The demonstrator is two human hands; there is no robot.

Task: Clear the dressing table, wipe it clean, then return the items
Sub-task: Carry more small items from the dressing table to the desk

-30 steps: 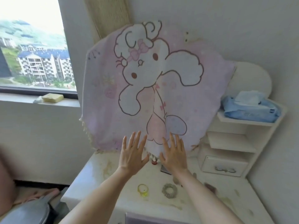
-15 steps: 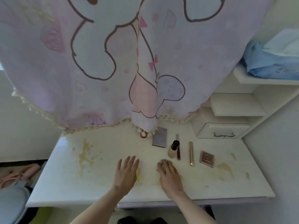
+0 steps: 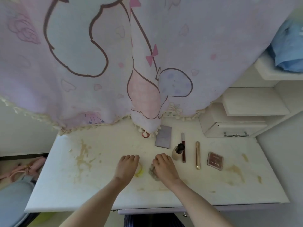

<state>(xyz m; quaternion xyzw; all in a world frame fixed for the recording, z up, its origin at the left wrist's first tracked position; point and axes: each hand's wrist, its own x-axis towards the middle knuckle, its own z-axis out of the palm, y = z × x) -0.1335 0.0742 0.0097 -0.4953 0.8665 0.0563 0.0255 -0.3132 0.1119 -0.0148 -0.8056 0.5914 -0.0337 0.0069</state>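
Note:
The white dressing table [image 3: 101, 192] is smeared with yellowish stains. My left hand [image 3: 127, 167] lies palm down with curled fingers over a yellow hair tie [image 3: 139, 172]. My right hand [image 3: 164, 167] curls over a grey scrunchie [image 3: 152, 172]. To the right lie a foundation bottle [image 3: 177, 151], a dark red lip-gloss tube [image 3: 183, 148], a gold tube [image 3: 197, 154] and a brown compact [image 3: 215, 161]. A grey flat case [image 3: 163, 136] and a red hair tie [image 3: 145, 134] sit near the back.
A pink cartoon cloth [image 3: 114, 59] hangs over the back of the table. A white shelf unit with a drawer [image 3: 234, 128] stands at the right, with a blue pack [image 3: 288, 46] on top. A grey round seat [image 3: 11, 202] and a pink item [image 3: 24, 167] are at the left.
My view has tilted down from the cloth to the tabletop. Both hands dropped from the cloth onto the table, and their fingers have curled over the two hair ties.

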